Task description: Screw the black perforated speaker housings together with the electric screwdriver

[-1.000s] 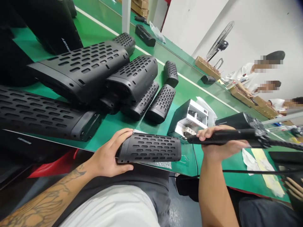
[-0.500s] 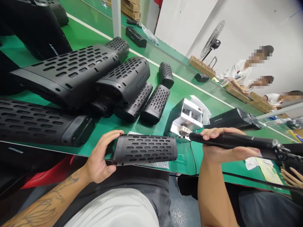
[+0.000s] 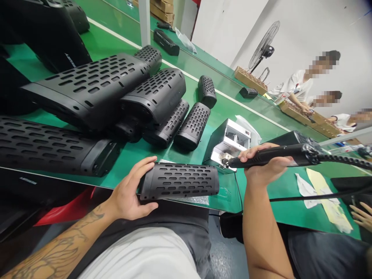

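My left hand point(image 3: 130, 193) is wrapped round the near end of a small black perforated speaker shell point(image 3: 180, 181), which lies on its side at the front edge of the green bench point(image 3: 232, 112). My right hand point(image 3: 266, 164) grips a black electric screwdriver point(image 3: 279, 155) held almost level. Its tip points left at a small grey and white box point(image 3: 229, 145) just beyond the shell's far end. A coiled cable point(image 3: 345, 161) runs off the tool to the right.
Several larger black perforated shells point(image 3: 93, 87) are piled on the bench to the left, with smaller ones point(image 3: 193, 126) behind. Paper slips point(image 3: 322, 193) lie at the right. Other people point(image 3: 302, 87) work at the far end beside a fan point(image 3: 263, 46). Another person's fingers point(image 3: 362, 215) show at right.
My left hand has closed back round the shell's end after loosening. The screwdriver has tilted and risen slightly, its tip now nearer the grey box.
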The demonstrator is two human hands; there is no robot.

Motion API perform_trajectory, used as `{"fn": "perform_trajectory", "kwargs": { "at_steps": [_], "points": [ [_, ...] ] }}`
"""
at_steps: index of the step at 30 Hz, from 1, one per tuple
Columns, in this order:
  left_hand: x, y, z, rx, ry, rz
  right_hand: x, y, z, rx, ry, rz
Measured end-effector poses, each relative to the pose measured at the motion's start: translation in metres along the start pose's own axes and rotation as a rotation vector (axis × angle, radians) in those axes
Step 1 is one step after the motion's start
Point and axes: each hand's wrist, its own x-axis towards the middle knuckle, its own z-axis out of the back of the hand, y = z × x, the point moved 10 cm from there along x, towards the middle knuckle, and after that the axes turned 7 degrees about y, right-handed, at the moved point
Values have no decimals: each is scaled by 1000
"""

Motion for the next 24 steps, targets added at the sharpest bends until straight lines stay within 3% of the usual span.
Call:
{"fn": "perform_trajectory", "kwargs": {
  "at_steps": [6, 10, 14, 16, 19, 24],
  "points": [
    [3, 1, -2, 28, 28, 44, -6, 4, 0, -24, -26, -29],
    [6, 3, -5, 13, 49, 68, -11, 41, 3, -26, -47, 13],
    [7, 4, -6, -4, 60, 58, -10, 74, -8, -37, 9, 69],
    [6, 4, -6, -4, 59, 57, -7, 69, -8, -49, -39, 102],
    [5, 6, -6, -3, 54, 63, 0, 36, -5, -65, -102, 85],
    [5, 8, -8, -7, 54, 70, -1, 0, -2, -68, -61, 17]
  ]
}}
